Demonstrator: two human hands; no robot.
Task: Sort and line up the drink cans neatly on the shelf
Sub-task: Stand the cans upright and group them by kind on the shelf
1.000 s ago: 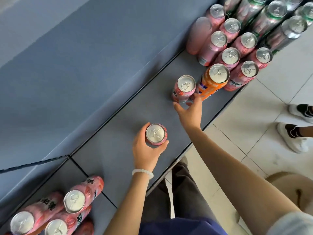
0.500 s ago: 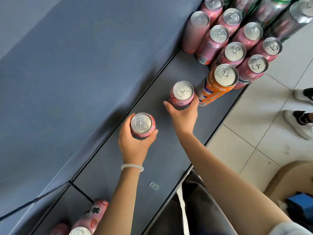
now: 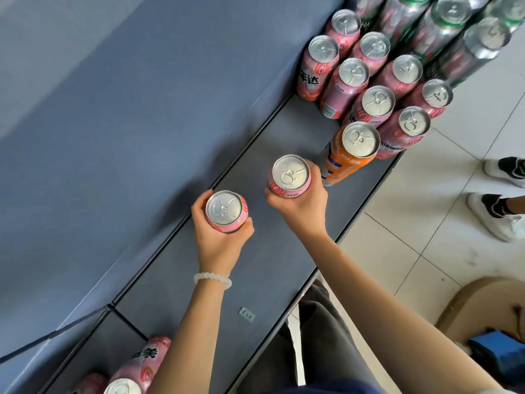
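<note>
Gripping a pink can point(image 3: 226, 211) with left hand point(image 3: 220, 240) fingers curled round, right hand point(image 3: 302, 207) wrapped round second pink can point(image 3: 290, 177), orange can point(image 3: 350, 153) at its 2 o'clock, grey shelf point(image 3: 199, 280) beneath

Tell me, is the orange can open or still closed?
Closed. The orange can stands upright on the shelf, and its silver top shows the pull tab lying flat with no hole.

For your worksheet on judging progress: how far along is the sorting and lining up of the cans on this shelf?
Done: pink cans stand in tidy rows at the far end, green cans behind them. In hand: the left hand grips one pink can, the right hand another pink can. Left: both need placing, the orange can sits among pink ones, and a few pink cans wait at the near end.
</note>
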